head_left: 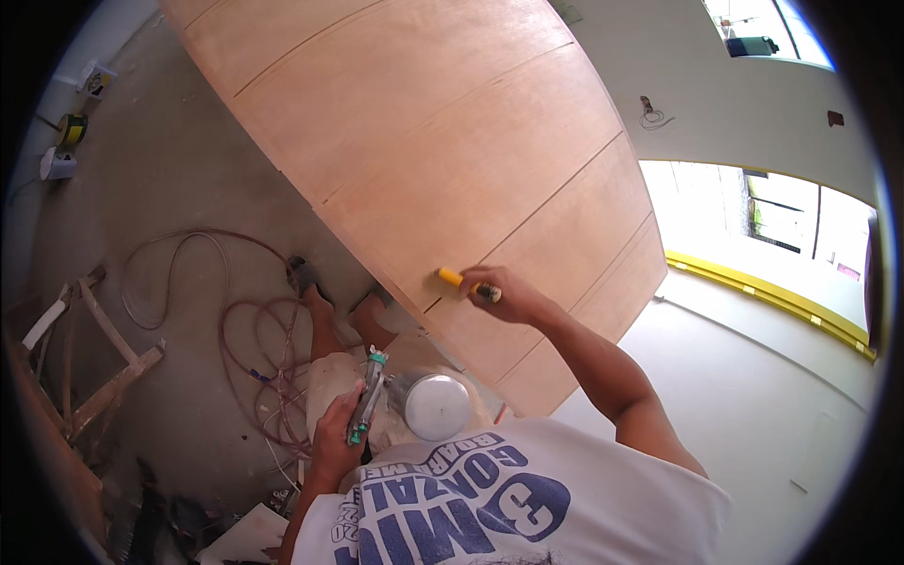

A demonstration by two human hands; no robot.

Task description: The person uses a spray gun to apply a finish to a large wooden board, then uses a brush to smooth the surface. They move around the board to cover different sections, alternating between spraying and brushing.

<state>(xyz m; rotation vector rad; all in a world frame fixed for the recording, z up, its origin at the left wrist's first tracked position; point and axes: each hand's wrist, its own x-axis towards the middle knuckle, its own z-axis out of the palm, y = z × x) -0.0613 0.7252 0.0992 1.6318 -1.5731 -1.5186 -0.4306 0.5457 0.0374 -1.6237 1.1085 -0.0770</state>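
Observation:
My right hand is closed round a yellow tool with a dark end, its tip at the grooved plywood panel; whether it touches the wood I cannot tell. The large pale panel stretches from the top of the view to the centre right. My left hand, low in front of me, grips a metal spray gun with teal fittings and a round silver cup.
Red hoses coil on the concrete floor by my feet. A wooden trestle stands at left, with white buckets and a yellow-green spool along the wall. Windows and a yellow beam are at right.

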